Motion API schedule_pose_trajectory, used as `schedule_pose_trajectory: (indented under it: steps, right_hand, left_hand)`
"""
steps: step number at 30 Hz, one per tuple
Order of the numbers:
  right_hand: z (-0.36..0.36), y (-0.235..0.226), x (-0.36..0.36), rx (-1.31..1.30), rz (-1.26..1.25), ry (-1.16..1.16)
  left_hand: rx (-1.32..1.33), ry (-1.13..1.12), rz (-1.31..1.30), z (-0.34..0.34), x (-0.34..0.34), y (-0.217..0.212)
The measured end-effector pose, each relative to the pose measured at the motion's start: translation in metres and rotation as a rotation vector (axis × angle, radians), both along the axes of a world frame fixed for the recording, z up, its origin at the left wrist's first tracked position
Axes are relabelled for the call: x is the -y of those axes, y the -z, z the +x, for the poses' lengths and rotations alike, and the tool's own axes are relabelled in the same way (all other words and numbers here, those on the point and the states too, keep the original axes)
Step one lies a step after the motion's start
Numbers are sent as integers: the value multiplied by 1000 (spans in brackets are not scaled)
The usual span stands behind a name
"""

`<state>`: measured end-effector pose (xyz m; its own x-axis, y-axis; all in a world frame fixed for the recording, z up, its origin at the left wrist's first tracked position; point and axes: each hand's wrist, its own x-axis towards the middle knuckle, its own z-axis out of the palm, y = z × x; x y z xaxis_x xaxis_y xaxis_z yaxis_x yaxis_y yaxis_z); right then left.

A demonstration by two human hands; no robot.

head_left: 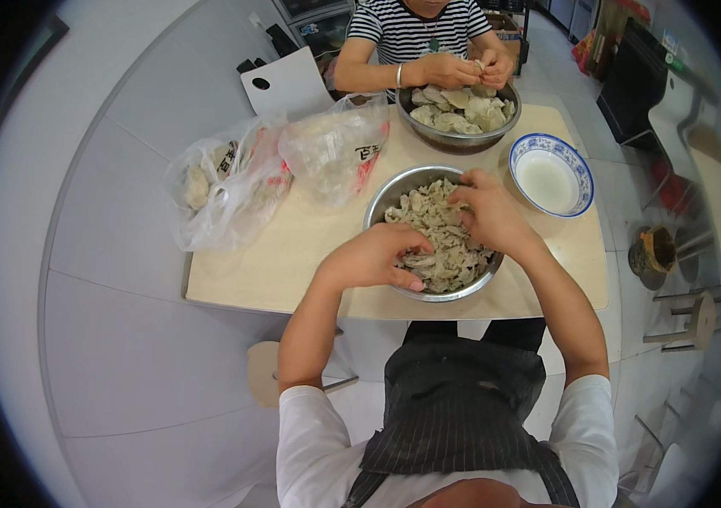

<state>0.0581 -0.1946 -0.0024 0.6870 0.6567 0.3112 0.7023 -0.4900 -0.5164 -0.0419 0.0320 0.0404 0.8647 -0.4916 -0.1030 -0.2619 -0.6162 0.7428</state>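
Note:
A metal bowl [372, 209] in front of me holds a heap of small, torn, pale grey-green food pieces [438, 233]; I cannot tell their kind. Over the left side of the heap is my left hand [375, 256], open, its thumb and curved fingers apart and touching the pieces. My right hand [496, 213] reaches in from the bowl's right side, fingers spread and bent, their tips among the pieces. Neither hand visibly grips anything.
Across the table [250, 284], another person's hands [471, 71] handle a pale piece above a second metal bowl [510, 127] of larger pieces. A blue-and-white bowl [582, 188] of cloudy liquid stands right. Plastic bags [242, 190] lie left. A stool [263, 372] stands below.

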Motion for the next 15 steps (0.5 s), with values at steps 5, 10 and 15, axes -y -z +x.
schedule_pose_trajectory:
  steps: [5,10,15]
  right_hand:
    - [-32,-24,2,-386,127,-202]
    - [-41,-23,-7,-495,221,-100]
    - [-38,-8,-10,-312,436,-19]
  left_hand:
    - [139,-194,-162,4,-3,25]
    - [58,-388,-419,5,14,34]
    - [231,-544,-541,14,26,55]
